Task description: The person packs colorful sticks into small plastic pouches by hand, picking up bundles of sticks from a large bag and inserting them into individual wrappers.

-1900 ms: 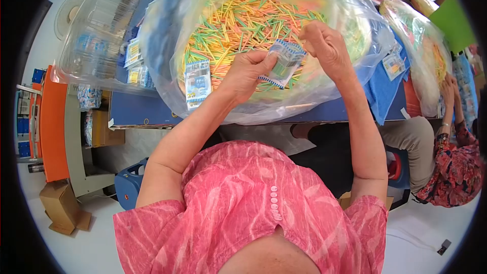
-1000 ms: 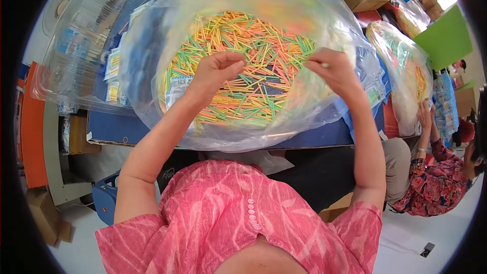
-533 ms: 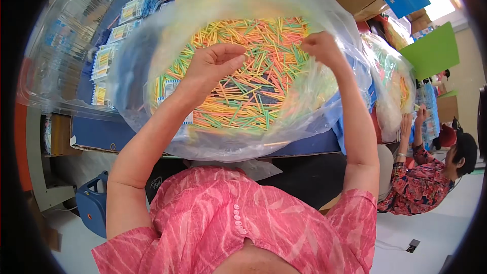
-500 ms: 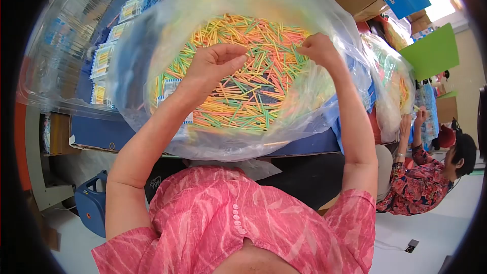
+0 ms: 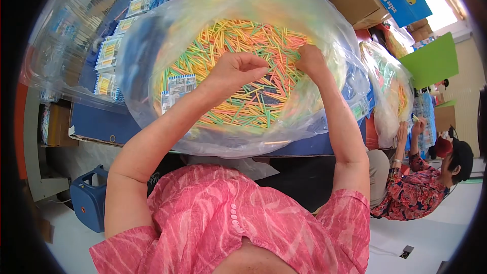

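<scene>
Sticks (image 5: 238, 109) inside bag rim (image 5: 223, 145), left hand (image 5: 234, 72) narrowly parted, right hand (image 5: 311, 61) apart, grip unclear

We log sticks (image 5: 243, 38) in yellow, green, orange and pink, bag (image 5: 137, 71) milky-clear, table (image 5: 96, 124) dark blue, left packets (image 5: 107, 53) blue-and-white. Near, we have a pink shirt (image 5: 203, 213) with paler streaks; right, a floral shirt (image 5: 413, 195) in red and dark, a lime-green panel (image 5: 431, 61); far right, a blue flap (image 5: 401, 12) with yellow-ringed eyes.
</scene>
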`<state>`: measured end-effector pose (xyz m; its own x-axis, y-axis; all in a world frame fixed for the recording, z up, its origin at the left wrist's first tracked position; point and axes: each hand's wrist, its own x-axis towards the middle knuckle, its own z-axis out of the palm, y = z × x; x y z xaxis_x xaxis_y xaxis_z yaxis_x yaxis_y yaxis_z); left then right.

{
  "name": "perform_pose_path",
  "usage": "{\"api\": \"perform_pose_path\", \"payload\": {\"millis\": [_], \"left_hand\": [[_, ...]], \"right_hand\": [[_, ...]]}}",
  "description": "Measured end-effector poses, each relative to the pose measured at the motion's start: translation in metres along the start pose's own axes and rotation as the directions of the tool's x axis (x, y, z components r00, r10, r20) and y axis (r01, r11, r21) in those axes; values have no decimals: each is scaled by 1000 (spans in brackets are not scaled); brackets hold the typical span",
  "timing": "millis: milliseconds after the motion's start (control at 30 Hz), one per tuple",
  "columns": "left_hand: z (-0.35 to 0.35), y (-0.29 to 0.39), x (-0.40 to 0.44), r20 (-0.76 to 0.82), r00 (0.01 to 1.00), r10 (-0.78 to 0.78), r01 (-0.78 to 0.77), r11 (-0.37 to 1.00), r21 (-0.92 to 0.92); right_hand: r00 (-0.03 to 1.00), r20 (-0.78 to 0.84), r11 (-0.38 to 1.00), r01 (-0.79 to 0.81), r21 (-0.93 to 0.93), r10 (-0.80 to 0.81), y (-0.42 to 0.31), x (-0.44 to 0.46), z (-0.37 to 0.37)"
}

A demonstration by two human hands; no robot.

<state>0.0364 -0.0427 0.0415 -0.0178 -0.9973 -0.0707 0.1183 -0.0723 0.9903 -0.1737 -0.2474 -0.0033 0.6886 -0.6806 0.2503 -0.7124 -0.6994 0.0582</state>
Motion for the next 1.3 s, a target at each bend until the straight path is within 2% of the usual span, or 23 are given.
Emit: {"api": "perform_pose_path", "payload": {"millis": [33, 133, 167, 267, 300, 367, 400, 467, 500, 567, 633, 667, 700, 800, 833, 933, 967, 1033, 1067, 1100, 1167, 1200, 1300], "left_hand": [[2, 0, 1, -2, 1000, 4, -4, 1000, 2], [7, -10, 11, 2, 999, 38, -38, 997, 72], [11, -13, 16, 2, 999, 39, -39, 997, 71], [23, -24, 37, -24, 971, 236, -215, 918, 334], [30, -29, 48, -30, 971, 235, -211, 917, 337], [44, -36, 62, 6, 884, 467, -436, 822, 367], [48, -38, 61, -1, 889, 459, -425, 824, 374], [56, -30, 55, 145, 966, 214, -215, 977, -14], [57, -27, 51, 250, 962, 113, -64, 978, -197], [55, -24, 36, 234, 972, 37, 0, 988, -157], [54, -23, 22, 204, 974, -98, 118, 989, -91], [53, -27, 19, 208, 972, -105, 126, 988, -87], [53, -33, 18, 228, 965, -126, 151, 984, -96], [52, -40, 16, 270, 949, -164, 200, 973, -112], [51, -41, 15, 313, 933, -176, 226, 966, -130], [50, -41, 13, 396, 894, -208, 287, 945, -153], [52, -40, 13, 359, 889, -283, 352, 925, -142], [54, -37, 12, 273, 860, -431, 475, 871, -123], [56, -35, 12, 267, 858, -439, 480, 870, -112], [60, -30, 10, 207, 883, -422, 466, 839, -280], [67, -21, 6, 77, 910, -408, 373, 721, -584], [70, -16, 4, 78, 907, -415, 381, 725, -574], [81, -7, -1, 14, 918, -395, 319, 720, -616]], "right_hand": [[1000, -5, 1000, 2, -1, -2, 3, 0, -3], [927, 310, 894, -311, 323, 211, 9, -3, -34], [927, 309, 895, -310, 321, 211, 10, -6, -40], [903, 288, 640, -429, 637, 319, 9, -11, -54], [905, 289, 640, -425, 640, 312, 4, -13, -59], [913, 336, 414, -405, 815, 233, -22, -20, -74], [917, 352, 281, -394, 875, 190, -33, -25, -77], [913, 380, 280, -407, 869, 150, -49, -35, -76], [908, 401, 288, -418, 861, 120, -55, -40, -76], [901, 423, 287, -431, 855, 92, -64, -50, -76], [923, 366, 513, -371, 774, 116, -70, -59, -77], [933, 337, 615, -338, 712, 123, -74, -65, -78], [932, 339, 609, -345, 714, 130, -78, -72, -79], [975, 135, 566, -213, 797, 176, -91, -88, -85], [974, 134, 563, -215, 798, 182, -91, -91, -81], [989, 128, 657, -52, 752, -68, -88, -97, -61], [990, 127, 650, -55, 758, -64, -89, -99, -63], [980, 198, 450, -162, 878, -32, -97, -101, -88], [972, 233, 339, -211, 917, -24, -101, -102, -95], [973, 228, 327, -208, 922, -24, -105, -103, -96], [987, 153, 443, -115, 889, -51, -113, -106, -95], [991, 117, 500, -70, 863, -62, -114, -107, -95], [986, 166, 509, -128, 851, -28, -110, -106, -91]]}}
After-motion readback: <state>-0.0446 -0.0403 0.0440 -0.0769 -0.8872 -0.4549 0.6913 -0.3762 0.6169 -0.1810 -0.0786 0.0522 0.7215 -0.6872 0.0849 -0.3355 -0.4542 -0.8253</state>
